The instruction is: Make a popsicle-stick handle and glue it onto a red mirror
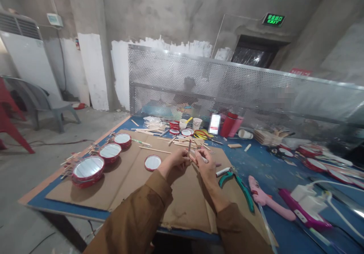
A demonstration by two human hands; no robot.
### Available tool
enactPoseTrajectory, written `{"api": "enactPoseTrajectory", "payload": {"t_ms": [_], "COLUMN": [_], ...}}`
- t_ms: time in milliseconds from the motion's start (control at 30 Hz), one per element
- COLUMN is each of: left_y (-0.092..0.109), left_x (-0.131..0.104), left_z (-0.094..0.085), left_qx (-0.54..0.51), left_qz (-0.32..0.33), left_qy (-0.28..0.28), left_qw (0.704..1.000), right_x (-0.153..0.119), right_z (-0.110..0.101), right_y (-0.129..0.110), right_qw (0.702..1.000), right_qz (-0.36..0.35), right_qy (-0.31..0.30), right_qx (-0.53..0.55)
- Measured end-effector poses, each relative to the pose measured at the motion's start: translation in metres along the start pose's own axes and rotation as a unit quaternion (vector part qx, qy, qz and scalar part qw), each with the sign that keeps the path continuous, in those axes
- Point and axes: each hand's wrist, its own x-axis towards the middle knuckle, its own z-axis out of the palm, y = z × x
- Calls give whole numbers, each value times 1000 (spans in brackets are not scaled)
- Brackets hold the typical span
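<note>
My left hand is closed in a pinch around a thin brown wooden stick, whose end points upward. Close beside it, my right hand is closed with its fingers bent; a small pale, pen-like thing shows at its fingertips, too blurred to name. Both hands are over a brown cardboard sheet. A round red-rimmed piece with a white face lies just left of my left wrist. Right of my right hand are a white marker and teal-handled pliers.
Stacked red-rimmed drums line the cardboard's left side. Behind my hands lie loose sticks, paper cups and a red bottle. A pink glue gun and a purple power strip with cables sit at right. Perforated metal panel stands behind.
</note>
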Motion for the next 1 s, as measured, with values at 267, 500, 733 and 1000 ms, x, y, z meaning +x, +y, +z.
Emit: {"api": "enactPoseTrajectory", "payload": {"t_ms": [267,500,733,1000], "left_y": [1,0,-1,-6], "left_x": [0,1,1,6], "left_z": [2,-1,0,-1], "left_qx": [5,-5,7,-9], "left_qz": [-17,-8,-5,2], "left_qy": [8,-9,-3,-17], "left_qw": [1000,1000,1000,1000], "right_x": [0,0,1,1], "right_z": [1,0,-1,1], "right_y": [2,5,3,9], "right_qw": [1000,1000,1000,1000], "right_qz": [9,1,3,-2], "right_qy": [-6,-7,-4,-4], "right_qx": [11,0,4,14]}}
